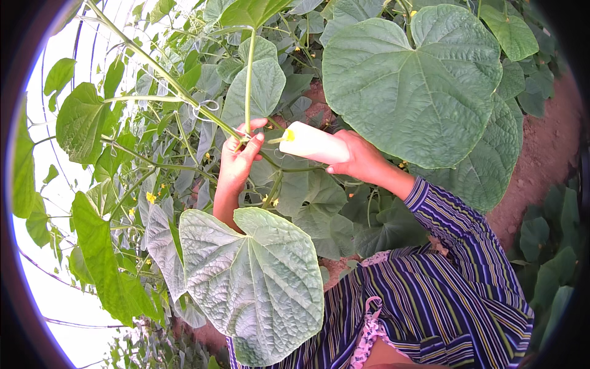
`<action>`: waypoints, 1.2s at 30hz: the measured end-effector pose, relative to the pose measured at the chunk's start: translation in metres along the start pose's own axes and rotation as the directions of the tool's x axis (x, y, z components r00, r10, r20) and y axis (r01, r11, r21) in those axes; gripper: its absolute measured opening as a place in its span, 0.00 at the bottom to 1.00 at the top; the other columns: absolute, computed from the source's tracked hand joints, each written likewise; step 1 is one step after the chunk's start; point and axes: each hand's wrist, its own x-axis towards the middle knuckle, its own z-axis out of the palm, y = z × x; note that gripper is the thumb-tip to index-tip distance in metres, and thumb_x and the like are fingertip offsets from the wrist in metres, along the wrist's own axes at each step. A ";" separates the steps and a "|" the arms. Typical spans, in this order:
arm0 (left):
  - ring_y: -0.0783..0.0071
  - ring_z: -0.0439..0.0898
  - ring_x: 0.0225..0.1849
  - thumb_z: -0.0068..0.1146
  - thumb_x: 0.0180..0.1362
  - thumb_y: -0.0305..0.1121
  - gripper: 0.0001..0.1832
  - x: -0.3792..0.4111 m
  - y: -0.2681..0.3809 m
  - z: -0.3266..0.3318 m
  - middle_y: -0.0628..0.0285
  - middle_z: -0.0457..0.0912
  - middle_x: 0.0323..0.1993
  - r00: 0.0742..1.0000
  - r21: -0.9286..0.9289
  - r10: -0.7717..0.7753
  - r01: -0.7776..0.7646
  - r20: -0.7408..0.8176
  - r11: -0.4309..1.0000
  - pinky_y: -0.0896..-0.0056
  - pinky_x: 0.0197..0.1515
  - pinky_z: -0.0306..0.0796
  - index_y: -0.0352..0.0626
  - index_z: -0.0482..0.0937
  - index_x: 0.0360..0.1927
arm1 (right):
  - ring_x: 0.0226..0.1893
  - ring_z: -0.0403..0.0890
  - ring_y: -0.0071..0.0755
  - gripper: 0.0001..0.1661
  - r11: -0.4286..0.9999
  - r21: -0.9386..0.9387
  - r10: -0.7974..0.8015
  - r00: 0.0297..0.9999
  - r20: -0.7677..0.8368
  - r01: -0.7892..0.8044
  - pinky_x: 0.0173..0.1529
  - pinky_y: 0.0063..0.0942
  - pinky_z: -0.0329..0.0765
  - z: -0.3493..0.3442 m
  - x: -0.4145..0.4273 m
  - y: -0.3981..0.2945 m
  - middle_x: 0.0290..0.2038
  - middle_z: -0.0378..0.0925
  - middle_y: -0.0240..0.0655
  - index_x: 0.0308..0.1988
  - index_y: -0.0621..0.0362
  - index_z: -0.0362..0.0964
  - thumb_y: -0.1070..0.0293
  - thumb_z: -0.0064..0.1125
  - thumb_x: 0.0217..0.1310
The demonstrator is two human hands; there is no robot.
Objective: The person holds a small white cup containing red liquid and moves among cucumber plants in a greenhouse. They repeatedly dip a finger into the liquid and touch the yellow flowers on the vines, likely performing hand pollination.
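My right hand [362, 154] grips a pale, nearly white cylinder [315, 143], probably a cup or bottle; glare washes out its surface. At the cylinder's left end is a small yellow flower [288, 135], with a short, thin green fruit or stalk [275, 140] leading from it toward the vine. My left hand [239, 154] pinches a cucumber-like vine stem [177, 87] at a node, where a leaf stalk [249, 78] rises between its fingers. A pale string clip [205, 110] loops around this stem just up from the hand. One large leaf [253, 286] hides part of my left forearm.
Another broad leaf [412, 87] hangs just above my right hand. Dense foliage and several small yellow flowers surround both hands. Bare reddish soil [548, 138] runs along the right. On the left, thin curved ribs stand before bright translucent sheeting [60, 286].
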 end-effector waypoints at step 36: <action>0.87 0.70 0.35 0.55 0.62 0.41 0.22 -0.022 0.023 0.009 0.75 0.76 0.35 0.986 0.050 -0.002 -0.006 0.164 0.999 0.81 0.37 0.67 0.49 0.72 0.59 | 0.42 0.76 0.44 0.33 0.987 -0.138 -0.085 0.995 -0.047 0.078 0.47 0.36 0.72 0.007 -0.005 0.007 0.41 0.74 0.41 0.46 0.60 0.69 0.63 0.74 0.38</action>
